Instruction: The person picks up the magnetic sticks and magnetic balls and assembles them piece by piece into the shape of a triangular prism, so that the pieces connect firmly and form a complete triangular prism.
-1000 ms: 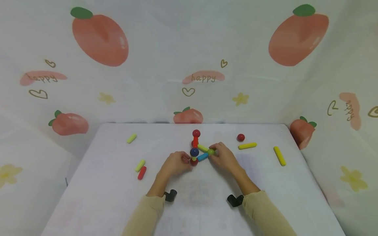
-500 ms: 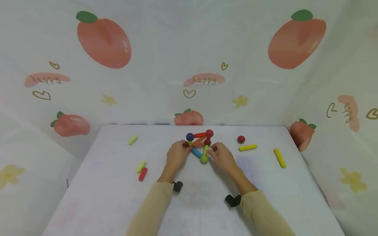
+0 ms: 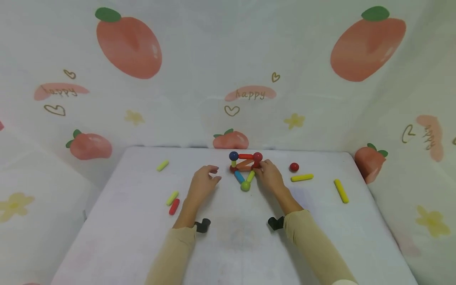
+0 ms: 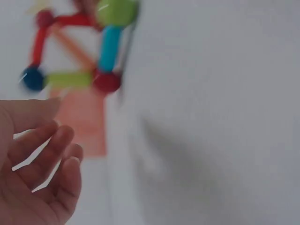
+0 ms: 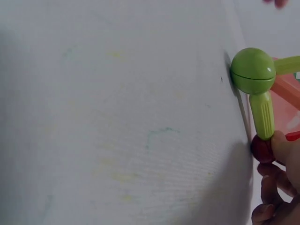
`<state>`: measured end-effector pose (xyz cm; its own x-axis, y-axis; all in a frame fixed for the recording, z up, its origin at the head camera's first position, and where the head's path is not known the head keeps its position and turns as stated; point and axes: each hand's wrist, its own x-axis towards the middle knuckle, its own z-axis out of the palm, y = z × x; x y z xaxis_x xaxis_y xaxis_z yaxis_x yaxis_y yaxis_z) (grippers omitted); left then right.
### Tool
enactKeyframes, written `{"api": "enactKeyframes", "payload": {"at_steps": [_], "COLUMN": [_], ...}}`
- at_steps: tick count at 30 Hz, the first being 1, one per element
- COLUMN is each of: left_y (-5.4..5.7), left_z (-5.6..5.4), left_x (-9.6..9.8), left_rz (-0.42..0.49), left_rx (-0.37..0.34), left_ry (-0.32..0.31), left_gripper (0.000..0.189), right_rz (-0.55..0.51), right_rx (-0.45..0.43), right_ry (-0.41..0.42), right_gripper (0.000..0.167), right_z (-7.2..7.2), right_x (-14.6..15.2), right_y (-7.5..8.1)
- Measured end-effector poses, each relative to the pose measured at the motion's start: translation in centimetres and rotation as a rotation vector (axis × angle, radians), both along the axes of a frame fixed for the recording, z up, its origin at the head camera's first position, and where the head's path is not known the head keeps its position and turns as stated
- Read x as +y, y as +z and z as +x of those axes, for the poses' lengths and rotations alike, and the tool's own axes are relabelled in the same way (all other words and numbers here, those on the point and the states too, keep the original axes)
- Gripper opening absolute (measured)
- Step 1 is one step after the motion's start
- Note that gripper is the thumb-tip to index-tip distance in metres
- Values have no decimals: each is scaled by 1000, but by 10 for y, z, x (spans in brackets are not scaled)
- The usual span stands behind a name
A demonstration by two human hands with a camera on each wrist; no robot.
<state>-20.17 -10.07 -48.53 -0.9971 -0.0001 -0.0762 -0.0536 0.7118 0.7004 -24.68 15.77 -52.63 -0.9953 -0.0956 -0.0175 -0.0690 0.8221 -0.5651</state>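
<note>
A toy frame of balls joined by rods stands on the table. Its blue ball (image 3: 233,156) and upper red ball (image 3: 257,157) are linked by a red rod (image 3: 246,156) on top. Below are a lower left red ball (image 3: 233,169), orange rods (image 3: 245,163), a blue rod (image 3: 239,177) and a yellow-green rod (image 3: 251,176), meeting a green ball (image 3: 245,186) at the front. My right hand (image 3: 270,178) pinches the lower right red ball (image 5: 262,149) between thumb and fingers. To the frame's left, apart from it, my left hand (image 3: 203,184) holds nothing, fingers loosely bent.
A loose red ball (image 3: 294,167) and two yellow rods, one near (image 3: 302,177) and one farther right (image 3: 341,190), lie on the right. On the left are two short yellow-green rods (image 3: 162,165) and a red rod (image 3: 174,206). A printed cloth (image 3: 192,79) hangs behind the table.
The toy frame has turned so its green ball points forward, and moved slightly back. My left hand let go of a red ball and drew left. My right hand shifted from the green ball to a red one.
</note>
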Motion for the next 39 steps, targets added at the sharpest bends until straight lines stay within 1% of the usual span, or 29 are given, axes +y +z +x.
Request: {"api": "enactKeyframes", "payload": {"at_steps": [2,4,6,8,10,12,16,20,23,25,27,30,33,35,39], "left_y": [5,7,6,2,-4,-10,-19,-18,-16,-16,-16,-11,-3,3,11], "left_z": [10,21,34,46,56,63,72,76,80,80,79,76,69,64,49], "left_x": [-22,-43,-63,-77,-88,-95,-102,-105,-108,-110,-110,-105,-95,-84,-51], "left_rz": [13,17,1,-20,-36,-43,-41,-65,-85,-94,-99,-96,-36,24,138], "left_rx": [2,4,-10,-38,-75,-98,-85,-79,-115,-142,-160,-146,-112,-85,-39], "left_ry": [17,55,102,142,166,177,186,207,231,236,222,182,144,118,57], "left_gripper": [40,40,39,40,41,42,43,41,37,33,30,26,27,29,31], "right_rz": [-1,-6,-19,-22,-18,-15,-31,-38,-45,-51,-49,-57,-58,-59,-59], "right_rx": [5,4,-4,-9,-9,-10,-16,-24,-34,-38,-37,-36,-37,-40,-40], "right_ry": [-12,-18,-16,-17,-20,-24,-27,-27,-27,-29,-35,-41,-36,-32,-36], "right_gripper": [36,37,38,39,38,36,34,36,38,38,38,39,39,38,37], "right_z": [-2,-4,-4,-4,-5,-5,-6,-6,-5,-4,-4,-4,-5,-4,-4], "right_x": [0,0,1,1,2,3,4,2,0,0,0,1,2,1,-1], "right_y": [-1,-1,-2,-2,-3,-4,-5,-5,-5,-5,-5,-4,-3,-3,-4]}}
